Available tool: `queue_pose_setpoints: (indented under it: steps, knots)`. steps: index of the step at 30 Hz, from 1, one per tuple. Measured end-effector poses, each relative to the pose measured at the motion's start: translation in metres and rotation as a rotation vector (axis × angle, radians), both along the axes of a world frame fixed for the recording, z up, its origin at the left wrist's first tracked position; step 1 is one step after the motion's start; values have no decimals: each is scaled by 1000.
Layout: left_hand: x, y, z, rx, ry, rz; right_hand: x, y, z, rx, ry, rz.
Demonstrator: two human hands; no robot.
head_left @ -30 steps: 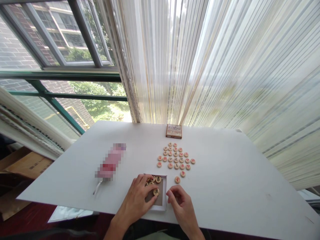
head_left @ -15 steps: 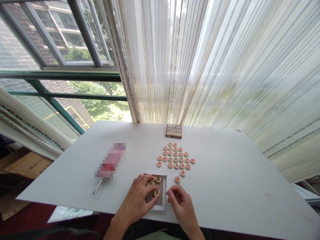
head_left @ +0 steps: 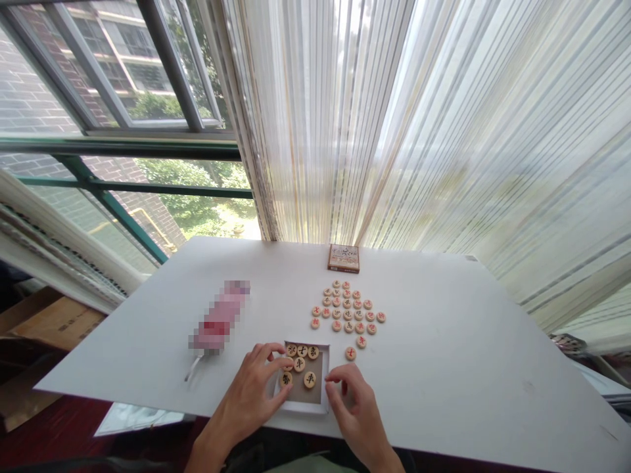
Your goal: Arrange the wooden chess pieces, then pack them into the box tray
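Note:
A shallow cardboard box tray [head_left: 303, 406] lies at the front of the table, holding several round wooden xiangqi pieces with black characters. My left hand [head_left: 256, 384] reaches over its left wall, thumb and fingers spread around a piece [head_left: 286, 379]; one fingertip partly covers another piece. Apart from these, a single piece [head_left: 309, 380] rests toward the right inside the tray. Beside the right wall is my right hand [head_left: 357, 407], its fingers curled, with a small gap between thumb and index tips and no piece visible there.
Beyond the tray, several xiangqi pieces [head_left: 348, 315] in red and black are spread in loose rows. One red piece [head_left: 350, 353] sits near my right hand. A printed box [head_left: 344, 259] stands at the table's far edge. A blurred pink object [head_left: 219, 318] lies left.
My left hand has drawn back to the left, uncovering more pieces in the tray. My right thumb and index tips have parted slightly at the tray's right wall.

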State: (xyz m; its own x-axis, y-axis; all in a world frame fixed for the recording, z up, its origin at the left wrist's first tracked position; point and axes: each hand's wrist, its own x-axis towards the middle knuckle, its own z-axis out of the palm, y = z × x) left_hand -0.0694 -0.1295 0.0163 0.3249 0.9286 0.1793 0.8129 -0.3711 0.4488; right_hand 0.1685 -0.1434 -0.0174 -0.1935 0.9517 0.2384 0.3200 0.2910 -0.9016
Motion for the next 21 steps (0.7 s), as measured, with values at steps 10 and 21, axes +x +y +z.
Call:
queue_pose_setpoints:
  steps: [10,21]
  knots:
    - [2,1,-7,-84,-71,90,-6,-6,4,282,-463,177]
    - [1,2,-11,-89,-88,106,-8,-4,2,309,-480,165]
